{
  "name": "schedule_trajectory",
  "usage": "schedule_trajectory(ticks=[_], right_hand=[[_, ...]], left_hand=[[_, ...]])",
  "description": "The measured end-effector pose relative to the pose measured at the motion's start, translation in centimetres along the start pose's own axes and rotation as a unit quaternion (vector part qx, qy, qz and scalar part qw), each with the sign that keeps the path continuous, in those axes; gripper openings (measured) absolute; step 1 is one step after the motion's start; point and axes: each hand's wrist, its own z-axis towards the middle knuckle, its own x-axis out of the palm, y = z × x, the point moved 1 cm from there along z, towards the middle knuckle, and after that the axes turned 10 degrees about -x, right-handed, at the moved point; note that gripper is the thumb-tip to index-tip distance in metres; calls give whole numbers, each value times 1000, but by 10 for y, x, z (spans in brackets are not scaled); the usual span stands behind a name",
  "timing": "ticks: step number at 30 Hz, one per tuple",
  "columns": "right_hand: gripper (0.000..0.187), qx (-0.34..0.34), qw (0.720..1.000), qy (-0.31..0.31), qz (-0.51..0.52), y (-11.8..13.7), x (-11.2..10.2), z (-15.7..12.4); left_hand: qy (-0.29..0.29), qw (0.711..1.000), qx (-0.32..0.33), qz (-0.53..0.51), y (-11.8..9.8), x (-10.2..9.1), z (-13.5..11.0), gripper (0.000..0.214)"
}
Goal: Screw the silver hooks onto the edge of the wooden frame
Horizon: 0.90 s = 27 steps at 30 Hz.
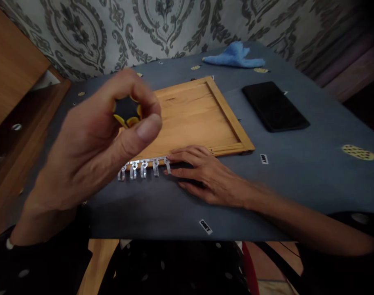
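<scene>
My left hand (94, 139) is raised close to the camera. Its fingers are wrapped round a screwdriver (127, 110), whose black and yellow handle shows end-on; the shaft is hidden. Lower down, a silver metal hook rail (144, 164) with several curved hooks lies along the near edge of a shallow wooden tray-like panel (193, 114). My right hand (208, 176) rests flat at the rail's right end, its fingers stretched out over the panel's near edge and touching the last hook. Part of the panel is covered by my left hand.
Right of the panel lies a black phone (274, 105) on the blue-grey patterned tablecloth (316, 164). A blue cloth (234, 56) is bunched near the patterned wall. Wooden furniture (17, 57) stands along the left side. The table's front edge is just before my lap.
</scene>
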Motion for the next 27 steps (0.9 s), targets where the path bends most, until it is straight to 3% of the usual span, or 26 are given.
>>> schedule_trajectory(ticks=[3,13,27], right_hand=[[31,1,1000,0,6,0,-1,1],[29,-1,1000,-14,16,-1,-2,1],[25,-1,1000,-14,18,-1,-1,0]], left_hand=[[47,998,44,11,11,11,4,4],[16,999,5,-33,18,30,-1,9],[-8,998,-62,-29,25,32,-3,21]])
